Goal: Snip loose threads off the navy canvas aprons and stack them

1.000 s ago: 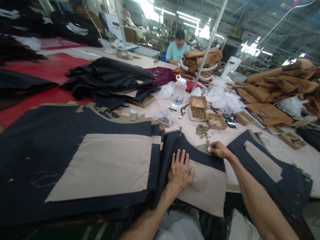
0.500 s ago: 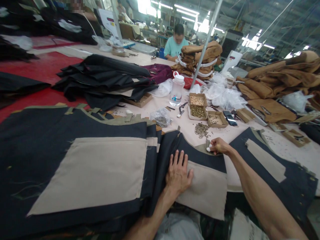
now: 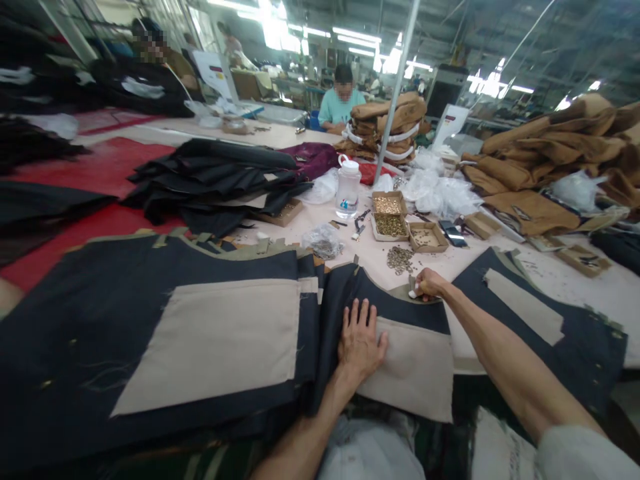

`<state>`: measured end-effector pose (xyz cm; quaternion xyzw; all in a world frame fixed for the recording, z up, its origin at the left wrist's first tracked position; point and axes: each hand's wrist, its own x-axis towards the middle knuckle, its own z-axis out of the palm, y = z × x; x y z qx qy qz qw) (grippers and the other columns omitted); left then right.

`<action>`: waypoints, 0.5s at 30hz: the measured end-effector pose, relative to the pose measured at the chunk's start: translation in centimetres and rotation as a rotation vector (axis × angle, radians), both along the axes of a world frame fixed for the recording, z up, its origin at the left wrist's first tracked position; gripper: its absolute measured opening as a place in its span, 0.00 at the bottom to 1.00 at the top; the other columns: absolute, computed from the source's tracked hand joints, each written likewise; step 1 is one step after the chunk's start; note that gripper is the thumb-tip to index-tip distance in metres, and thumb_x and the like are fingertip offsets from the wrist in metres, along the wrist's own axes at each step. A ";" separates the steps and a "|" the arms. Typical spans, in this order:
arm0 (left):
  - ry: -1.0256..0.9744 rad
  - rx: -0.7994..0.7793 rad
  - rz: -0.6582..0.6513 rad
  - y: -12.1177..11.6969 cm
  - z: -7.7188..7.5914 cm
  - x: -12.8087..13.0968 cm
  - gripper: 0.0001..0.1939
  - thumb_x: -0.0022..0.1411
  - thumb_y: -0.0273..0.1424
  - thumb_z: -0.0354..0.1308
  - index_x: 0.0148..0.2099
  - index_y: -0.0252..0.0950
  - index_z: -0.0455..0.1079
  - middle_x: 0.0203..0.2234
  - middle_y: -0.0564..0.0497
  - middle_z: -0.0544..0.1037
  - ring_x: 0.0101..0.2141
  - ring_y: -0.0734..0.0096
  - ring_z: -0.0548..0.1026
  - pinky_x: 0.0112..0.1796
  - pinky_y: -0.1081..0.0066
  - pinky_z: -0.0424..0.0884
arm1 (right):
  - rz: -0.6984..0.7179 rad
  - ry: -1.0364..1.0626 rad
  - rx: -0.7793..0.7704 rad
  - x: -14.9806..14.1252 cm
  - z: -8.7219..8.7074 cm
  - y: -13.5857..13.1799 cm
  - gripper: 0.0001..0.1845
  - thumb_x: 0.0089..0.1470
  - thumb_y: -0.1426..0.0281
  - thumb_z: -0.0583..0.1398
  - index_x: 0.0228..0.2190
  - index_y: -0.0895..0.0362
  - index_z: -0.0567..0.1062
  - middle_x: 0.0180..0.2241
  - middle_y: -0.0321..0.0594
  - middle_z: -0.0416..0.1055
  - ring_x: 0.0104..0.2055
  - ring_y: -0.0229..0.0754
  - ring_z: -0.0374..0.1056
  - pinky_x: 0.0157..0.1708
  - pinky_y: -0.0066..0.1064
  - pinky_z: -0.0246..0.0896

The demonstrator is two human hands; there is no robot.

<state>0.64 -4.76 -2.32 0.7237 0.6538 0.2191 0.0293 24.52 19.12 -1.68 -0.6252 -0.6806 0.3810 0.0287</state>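
Observation:
My left hand (image 3: 360,339) lies flat with fingers spread on a dark navy fabric panel (image 3: 395,313), at the edge of its beige pocket patch (image 3: 415,370). My right hand (image 3: 427,283) is closed in a pinch at the panel's olive top edge, holding a small white thing I cannot make out. A stack of similar navy panels with a large beige patch (image 3: 215,340) lies to the left. A loose pile of small metal pieces (image 3: 400,259) sits just beyond my right hand.
Open cardboard boxes of brass pieces (image 3: 390,215), a clear water bottle (image 3: 348,188), a phone (image 3: 453,233) and plastic bags crowd the table's middle. Another navy panel (image 3: 540,320) lies at right. Black garments (image 3: 220,177) and tan garment piles (image 3: 550,167) lie behind. A person in teal (image 3: 343,100) sits across.
Both hands have stayed in nearly the same place on the panel. The view has shifted slightly; my right hand sits a little nearer the panel's top edge.

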 end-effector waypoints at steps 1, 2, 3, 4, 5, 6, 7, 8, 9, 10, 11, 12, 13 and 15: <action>0.002 0.018 0.002 -0.2 -0.1 -0.1 0.35 0.69 0.46 0.52 0.72 0.35 0.62 0.72 0.42 0.59 0.73 0.45 0.51 0.71 0.44 0.45 | 0.000 0.008 0.043 -0.2 0.7 -0.7 0.21 0.32 0.64 0.77 0.19 0.55 0.71 0.15 0.37 0.71 0.18 0.40 0.68 0.18 0.26 0.55; 0.001 0.034 0.003 -0.4 -0.2 -0.2 0.34 0.69 0.46 0.52 0.71 0.34 0.63 0.72 0.41 0.60 0.72 0.45 0.52 0.71 0.44 0.46 | 0.002 0.013 0.090 -0.1 1.4 -1.4 0.20 0.33 0.65 0.76 0.19 0.55 0.71 0.17 0.37 0.72 0.21 0.41 0.70 0.20 0.26 0.56; -0.003 0.049 0.002 -0.5 -0.3 -0.3 0.34 0.69 0.46 0.52 0.71 0.34 0.63 0.72 0.41 0.60 0.72 0.45 0.53 0.71 0.44 0.47 | -0.007 0.016 0.160 0.2 1.8 -2.2 0.18 0.35 0.64 0.75 0.21 0.55 0.71 0.19 0.38 0.74 0.25 0.42 0.72 0.23 0.26 0.58; -0.008 0.063 0.001 -0.6 -0.4 -0.4 0.34 0.69 0.46 0.52 0.70 0.33 0.64 0.71 0.40 0.61 0.72 0.45 0.54 0.70 0.44 0.48 | -0.037 0.015 0.255 0.9 2.1 -3.2 0.16 0.38 0.64 0.73 0.23 0.55 0.73 0.23 0.39 0.76 0.29 0.44 0.74 0.26 0.27 0.60; -0.012 0.075 0.001 -0.7 -0.5 -0.5 0.34 0.70 0.46 0.51 0.70 0.33 0.64 0.71 0.40 0.62 0.72 0.45 0.54 0.70 0.44 0.49 | -0.092 0.003 0.361 1.7 2.0 -4.3 0.14 0.43 0.62 0.71 0.27 0.55 0.74 0.27 0.42 0.78 0.34 0.45 0.75 0.29 0.28 0.61; -0.017 0.084 0.001 -0.7 -0.6 -0.6 0.34 0.70 0.46 0.51 0.70 0.32 0.65 0.70 0.39 0.63 0.71 0.46 0.55 0.70 0.44 0.49 | -0.165 -0.019 0.458 2.7 1.6 -5.6 0.13 0.47 0.60 0.68 0.30 0.55 0.76 0.31 0.44 0.79 0.37 0.47 0.76 0.32 0.29 0.63; -0.021 0.090 0.004 -0.7 -0.7 -0.6 0.33 0.70 0.46 0.51 0.69 0.31 0.65 0.70 0.39 0.63 0.71 0.46 0.56 0.70 0.44 0.50 | -0.246 -0.049 0.529 3.8 1.0 -7.0 0.15 0.49 0.57 0.67 0.32 0.55 0.76 0.33 0.47 0.80 0.39 0.49 0.76 0.33 0.31 0.64; -0.026 0.093 0.008 -0.8 -0.7 -0.6 0.33 0.70 0.45 0.51 0.69 0.31 0.66 0.69 0.38 0.64 0.71 0.46 0.56 0.70 0.44 0.50 | -0.321 -0.079 0.560 4.9 0.3 -8.6 0.17 0.49 0.54 0.66 0.33 0.55 0.76 0.34 0.50 0.80 0.39 0.52 0.76 0.34 0.33 0.65; -0.032 0.094 0.013 -0.8 -0.6 -0.5 0.32 0.70 0.45 0.52 0.68 0.30 0.66 0.69 0.37 0.65 0.70 0.45 0.57 0.70 0.44 0.51 | -0.366 -0.096 0.533 5.8 -0.5 -10.2 0.19 0.47 0.52 0.66 0.31 0.55 0.76 0.34 0.52 0.80 0.38 0.54 0.77 0.34 0.35 0.65; -0.041 0.092 0.021 -0.9 -0.5 -0.4 0.32 0.69 0.44 0.52 0.67 0.30 0.67 0.68 0.36 0.66 0.70 0.45 0.58 0.69 0.43 0.52 | -0.386 -0.079 0.475 6.5 -1.3 -11.9 0.20 0.45 0.52 0.68 0.29 0.55 0.76 0.32 0.52 0.79 0.37 0.56 0.77 0.33 0.37 0.66; -0.053 0.088 0.031 -1.1 -0.2 -0.1 0.31 0.69 0.43 0.53 0.66 0.29 0.68 0.67 0.35 0.67 0.69 0.44 0.59 0.69 0.42 0.53 | -0.396 -0.015 0.415 7.0 -1.8 -13.4 0.19 0.42 0.52 0.68 0.28 0.54 0.75 0.31 0.51 0.79 0.36 0.56 0.77 0.32 0.37 0.66; -0.069 0.085 0.045 -1.5 0.2 0.3 0.31 0.68 0.43 0.54 0.65 0.28 0.69 0.66 0.34 0.68 0.68 0.42 0.61 0.67 0.42 0.56 | -0.410 0.091 0.369 7.2 -2.1 -14.9 0.18 0.41 0.53 0.68 0.27 0.54 0.76 0.29 0.50 0.79 0.34 0.56 0.77 0.32 0.38 0.67; -0.091 0.079 0.056 -2.0 0.8 0.8 0.30 0.68 0.44 0.54 0.64 0.28 0.69 0.64 0.33 0.69 0.66 0.42 0.64 0.66 0.42 0.59 | -0.435 0.224 0.342 7.2 -2.0 -16.2 0.17 0.41 0.53 0.68 0.27 0.53 0.76 0.28 0.48 0.79 0.32 0.55 0.76 0.31 0.38 0.67; -0.160 0.060 0.059 -3.4 2.7 2.3 0.29 0.68 0.45 0.54 0.61 0.29 0.71 0.59 0.32 0.72 0.60 0.43 0.70 0.60 0.45 0.67 | -0.505 0.523 0.337 6.7 -0.5 -18.5 0.17 0.41 0.54 0.69 0.29 0.54 0.78 0.27 0.45 0.78 0.29 0.52 0.75 0.29 0.37 0.67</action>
